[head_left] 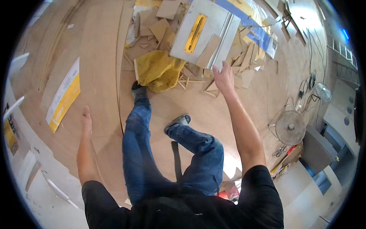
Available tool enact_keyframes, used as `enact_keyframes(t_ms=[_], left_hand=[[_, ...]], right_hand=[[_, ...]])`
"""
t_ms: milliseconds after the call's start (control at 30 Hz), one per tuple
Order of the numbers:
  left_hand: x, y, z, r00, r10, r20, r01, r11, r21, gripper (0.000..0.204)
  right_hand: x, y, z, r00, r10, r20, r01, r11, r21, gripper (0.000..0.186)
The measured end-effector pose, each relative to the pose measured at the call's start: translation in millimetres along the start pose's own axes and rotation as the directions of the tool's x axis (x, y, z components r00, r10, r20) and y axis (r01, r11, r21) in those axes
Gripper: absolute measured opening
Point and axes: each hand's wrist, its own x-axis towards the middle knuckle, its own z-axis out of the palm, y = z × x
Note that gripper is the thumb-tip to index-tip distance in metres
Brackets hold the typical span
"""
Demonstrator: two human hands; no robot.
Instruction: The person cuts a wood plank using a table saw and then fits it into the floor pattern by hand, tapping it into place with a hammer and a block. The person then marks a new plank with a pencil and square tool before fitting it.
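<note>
My right hand (224, 79) reaches forward to the near right corner of a table saw (183, 32), its fingers apart and nothing visible in them. Whether the fingertips touch the metal edge I cannot tell. The saw has a grey metal top with a yellow blade insert (195, 33), and a narrow strip of board (209, 50) lies on it. My left hand (87, 120) hangs out to the left above brown sheet boards (100, 72), fingers extended and holding nothing I can see. A yellow cloth bag (159, 70) lies crumpled beside the saw, next to my left foot.
Wood offcuts (244, 57) are heaped around the saw. A yellow and white printed sheet (65, 97) lies on the left. To the right stand a round floor fan (290, 127), a smaller fan (323, 92) and loose cables (303, 89). A grey box (318, 147) is behind them.
</note>
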Motion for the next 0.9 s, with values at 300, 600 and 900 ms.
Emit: enact_keyframes(t_ms=[300,600,900], left_hand=[[190,-39,107,0.992,0.116,-0.052,-0.12,0.989,-0.082,0.076],[232,-125,173,0.834,0.489,-0.254,-0.433,0.867,0.249,0.071],[230,-127,222,0.987,0.158,0.026,-0.16,0.967,0.198,0.065]], right_hand=[[86,20,155,0.902,-0.204,-0.381,0.076,0.943,-0.324,0.062],[50,119,135,0.838,-0.247,-0.487,0.178,0.967,-0.183,0.049],[131,279,98,0.874,0.179,-0.452,-0.262,0.957,-0.127,0.053]])
